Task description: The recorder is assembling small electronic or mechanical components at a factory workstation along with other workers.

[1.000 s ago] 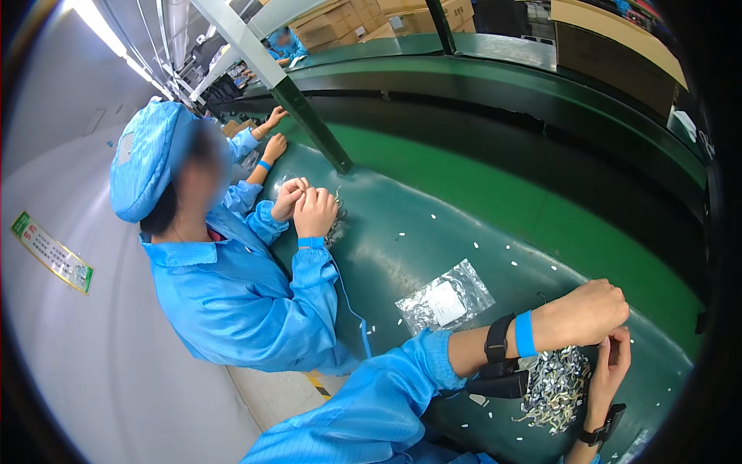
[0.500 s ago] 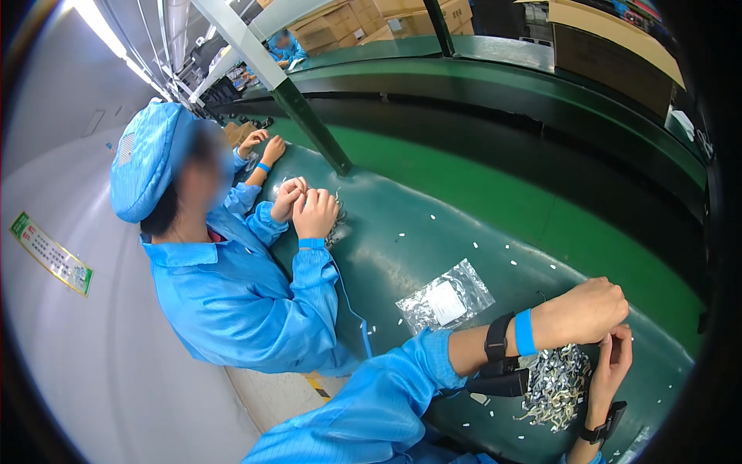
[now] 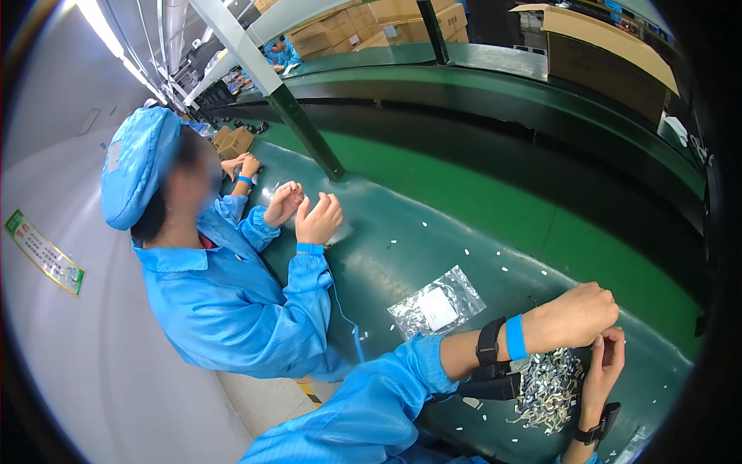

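My left hand (image 3: 581, 313) reaches across with a blue wristband and a black strap on the wrist. Its fingers are curled closed, and their tips are turned out of sight. Just below it, my right hand (image 3: 609, 362) has its thumb and fingers drawn together close to the left hand's fingertips. Whatever lies between the fingers is hidden or too small to make out. Under and beside both hands lies a pile of small silvery and yellowish pieces (image 3: 547, 393), like short flat cables or connectors, on the green tabletop (image 3: 371, 224).
A clear plastic bag (image 3: 437, 308) with a white label lies left of my hands. Tiny white bits are scattered around. A co-worker in blue (image 3: 232, 286) sits at the left, and a green post (image 3: 305, 131) rises from the table. Cardboard boxes (image 3: 340, 31) stand beyond.
The co-worker's two hands have moved apart. The whole view has shifted slightly, while my hands stay close together above the pile.
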The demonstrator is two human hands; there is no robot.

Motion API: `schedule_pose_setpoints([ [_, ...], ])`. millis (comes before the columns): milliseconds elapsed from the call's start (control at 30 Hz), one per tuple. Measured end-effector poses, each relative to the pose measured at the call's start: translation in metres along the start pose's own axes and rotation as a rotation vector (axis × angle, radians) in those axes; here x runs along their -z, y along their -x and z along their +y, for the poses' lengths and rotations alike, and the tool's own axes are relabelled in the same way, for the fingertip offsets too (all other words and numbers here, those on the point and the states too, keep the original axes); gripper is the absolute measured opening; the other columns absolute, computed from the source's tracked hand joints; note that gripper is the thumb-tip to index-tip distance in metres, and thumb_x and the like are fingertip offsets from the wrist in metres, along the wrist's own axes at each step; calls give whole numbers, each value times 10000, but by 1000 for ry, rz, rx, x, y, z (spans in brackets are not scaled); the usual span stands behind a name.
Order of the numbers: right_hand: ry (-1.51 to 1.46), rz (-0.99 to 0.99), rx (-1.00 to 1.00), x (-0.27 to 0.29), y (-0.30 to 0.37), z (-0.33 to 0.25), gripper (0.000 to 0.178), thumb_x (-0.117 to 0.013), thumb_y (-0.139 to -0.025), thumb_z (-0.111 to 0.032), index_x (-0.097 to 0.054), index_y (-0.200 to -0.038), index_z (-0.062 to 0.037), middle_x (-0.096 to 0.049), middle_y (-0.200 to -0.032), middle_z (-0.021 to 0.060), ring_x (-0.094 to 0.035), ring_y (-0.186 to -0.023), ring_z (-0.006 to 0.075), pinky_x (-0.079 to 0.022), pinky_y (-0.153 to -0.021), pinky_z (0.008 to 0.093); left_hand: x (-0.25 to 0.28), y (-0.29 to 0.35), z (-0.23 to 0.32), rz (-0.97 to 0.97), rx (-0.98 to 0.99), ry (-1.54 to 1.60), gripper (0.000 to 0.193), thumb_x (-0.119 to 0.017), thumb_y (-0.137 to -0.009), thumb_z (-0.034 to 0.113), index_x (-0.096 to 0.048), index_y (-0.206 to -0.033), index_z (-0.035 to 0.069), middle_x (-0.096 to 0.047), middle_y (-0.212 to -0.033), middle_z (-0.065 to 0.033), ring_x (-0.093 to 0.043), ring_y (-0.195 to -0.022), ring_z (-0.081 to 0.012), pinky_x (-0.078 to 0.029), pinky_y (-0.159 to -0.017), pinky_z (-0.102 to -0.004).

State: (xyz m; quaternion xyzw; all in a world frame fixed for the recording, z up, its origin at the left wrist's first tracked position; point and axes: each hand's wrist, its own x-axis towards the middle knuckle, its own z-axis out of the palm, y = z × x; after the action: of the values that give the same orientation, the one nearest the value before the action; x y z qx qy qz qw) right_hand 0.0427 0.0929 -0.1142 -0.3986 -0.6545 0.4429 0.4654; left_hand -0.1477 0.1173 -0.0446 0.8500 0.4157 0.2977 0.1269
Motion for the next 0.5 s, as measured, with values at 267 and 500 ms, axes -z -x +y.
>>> schedule_pose_setpoints([
  [267, 17, 13, -25, 1, 2, 7, 35, -551, -1024, -5, -535, -993, -1, -507, -954, 27, -505, -881, 100, -411, -818, 234, 16, -8, -4, -31, 45, 134, 165, -753, -794, 93, -698, -874, -40, -696, -866, -192, -699, -861, -372, -556, -806, -447],
  [500, 60, 0, 0, -1, 0, -1, 24, -562, -1013, -5, -549, -994, -5, -494, -936, 16, -484, -855, 93, -407, -785, 231, 115, -16, 44, 507, -219, 882, 308, -625, -958, 12, -612, -1265, -2, -622, -1123, -90, -637, -994, -171, -517, -858, -314],
])
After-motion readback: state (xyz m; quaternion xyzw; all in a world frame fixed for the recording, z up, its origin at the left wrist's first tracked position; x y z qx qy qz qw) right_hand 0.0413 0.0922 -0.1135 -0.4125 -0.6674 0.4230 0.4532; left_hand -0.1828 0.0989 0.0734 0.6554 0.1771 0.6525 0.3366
